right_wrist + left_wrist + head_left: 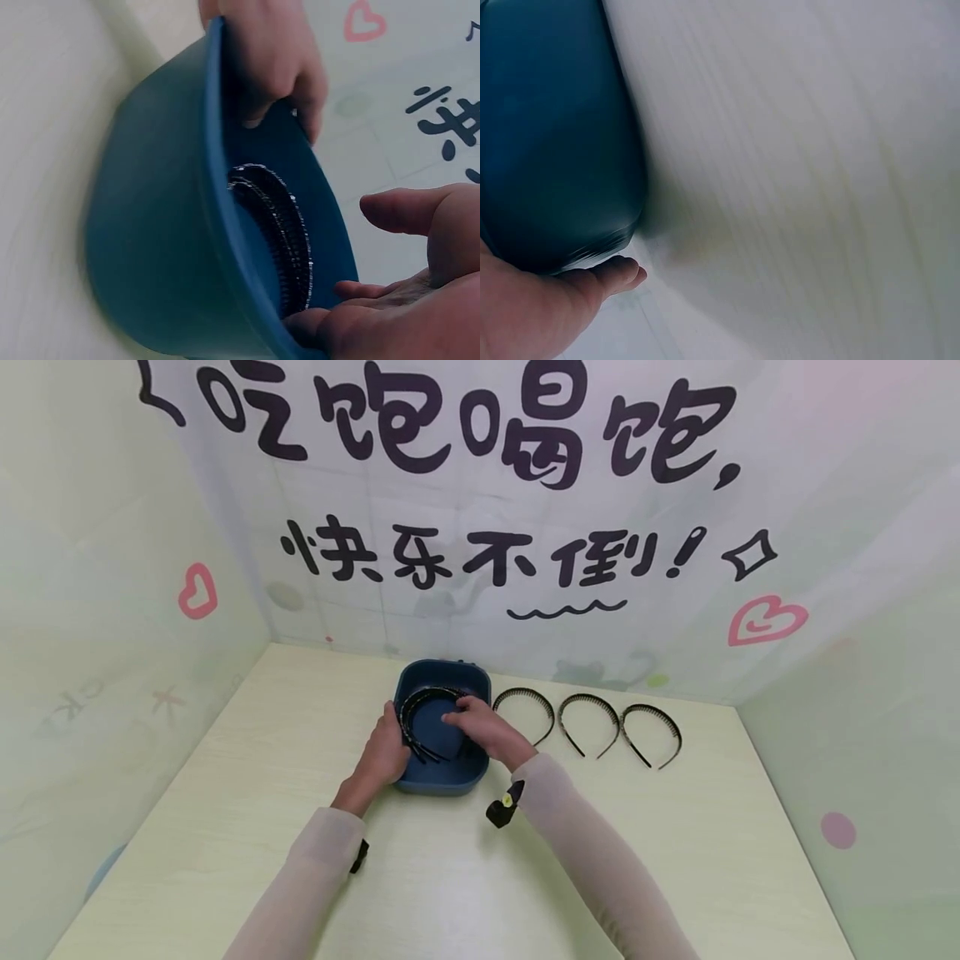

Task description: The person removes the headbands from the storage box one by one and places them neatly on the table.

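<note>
A deep blue plastic bin (442, 789) stands on the table with black toothed headbands (289, 240) lying inside, one against another. My left hand (384, 750) grips the bin's left wall, its thumb over the rim. In the left wrist view that hand (547, 307) lies beside the bin's end. My right hand (487, 727) reaches over the right rim. The right wrist view has its thumb (401, 210) spread away and its fingertips dipping inside the rim, close to the headbands; whether they touch one is hidden.
Right of the bin, three more black headbands lie in a row: a near one (525, 691), a middle one (592, 697) and a far one (651, 708). A printed wall sheet (465, 635) rises behind the wooden table (420, 877), with sheets at both sides.
</note>
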A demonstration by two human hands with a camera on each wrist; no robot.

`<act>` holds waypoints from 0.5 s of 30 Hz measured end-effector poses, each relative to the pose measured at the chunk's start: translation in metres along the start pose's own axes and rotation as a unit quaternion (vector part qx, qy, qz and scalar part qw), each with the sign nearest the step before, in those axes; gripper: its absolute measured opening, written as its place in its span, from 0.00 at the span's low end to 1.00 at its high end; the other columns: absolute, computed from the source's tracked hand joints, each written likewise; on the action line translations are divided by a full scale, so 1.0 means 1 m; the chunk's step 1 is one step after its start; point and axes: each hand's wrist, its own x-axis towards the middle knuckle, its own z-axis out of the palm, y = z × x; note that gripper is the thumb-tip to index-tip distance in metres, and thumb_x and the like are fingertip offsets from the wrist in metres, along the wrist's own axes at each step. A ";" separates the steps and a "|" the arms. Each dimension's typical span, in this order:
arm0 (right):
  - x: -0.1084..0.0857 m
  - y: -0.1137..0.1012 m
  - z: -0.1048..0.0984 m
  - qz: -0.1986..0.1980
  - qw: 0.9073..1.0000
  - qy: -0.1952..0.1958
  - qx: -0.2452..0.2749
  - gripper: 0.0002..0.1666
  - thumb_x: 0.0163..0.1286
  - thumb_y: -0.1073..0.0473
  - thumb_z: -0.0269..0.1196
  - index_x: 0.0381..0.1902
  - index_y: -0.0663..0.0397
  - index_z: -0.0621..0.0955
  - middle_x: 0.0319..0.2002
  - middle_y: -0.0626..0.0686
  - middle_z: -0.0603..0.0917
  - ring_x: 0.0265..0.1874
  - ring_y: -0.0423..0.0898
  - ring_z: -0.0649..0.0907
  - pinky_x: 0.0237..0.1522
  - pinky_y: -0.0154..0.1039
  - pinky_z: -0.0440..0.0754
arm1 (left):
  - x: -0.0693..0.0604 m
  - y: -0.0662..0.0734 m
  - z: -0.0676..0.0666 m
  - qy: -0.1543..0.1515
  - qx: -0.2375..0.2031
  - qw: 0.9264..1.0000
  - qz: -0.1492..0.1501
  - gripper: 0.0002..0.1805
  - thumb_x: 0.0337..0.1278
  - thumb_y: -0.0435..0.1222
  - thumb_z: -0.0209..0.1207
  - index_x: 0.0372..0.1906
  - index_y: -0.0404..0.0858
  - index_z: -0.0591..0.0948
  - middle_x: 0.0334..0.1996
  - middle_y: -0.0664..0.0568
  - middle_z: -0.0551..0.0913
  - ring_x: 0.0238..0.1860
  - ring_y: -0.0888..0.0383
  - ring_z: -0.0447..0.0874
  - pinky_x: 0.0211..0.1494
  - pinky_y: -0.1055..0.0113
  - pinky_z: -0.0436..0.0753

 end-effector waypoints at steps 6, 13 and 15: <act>0.002 0.005 0.009 -0.011 0.999 0.026 -0.027 0.35 0.74 0.54 0.58 0.74 0.60 0.63 0.73 0.61 0.63 0.72 0.59 0.65 0.71 0.56 0.64 | 0.000 0.000 0.001 0.006 0.005 1.000 0.003 0.44 0.63 0.25 0.48 0.76 0.23 0.35 0.72 0.22 0.51 0.71 0.29 0.58 0.70 0.41 0.66; 0.004 0.007 0.013 -0.007 0.998 0.036 -0.050 0.33 0.74 0.53 0.58 0.72 0.59 0.66 0.72 0.59 0.65 0.70 0.58 0.68 0.69 0.56 0.66 | 0.000 0.001 0.000 0.005 0.007 1.000 0.001 0.45 0.63 0.25 0.49 0.76 0.23 0.35 0.72 0.22 0.51 0.71 0.29 0.58 0.70 0.41 0.65; 0.004 0.007 0.014 -0.005 0.998 0.038 -0.050 0.32 0.74 0.54 0.58 0.71 0.59 0.66 0.72 0.59 0.66 0.69 0.58 0.68 0.69 0.56 0.66 | 0.000 0.001 0.000 0.006 0.008 1.000 0.000 0.45 0.63 0.25 0.49 0.76 0.23 0.36 0.72 0.22 0.51 0.71 0.29 0.58 0.70 0.41 0.65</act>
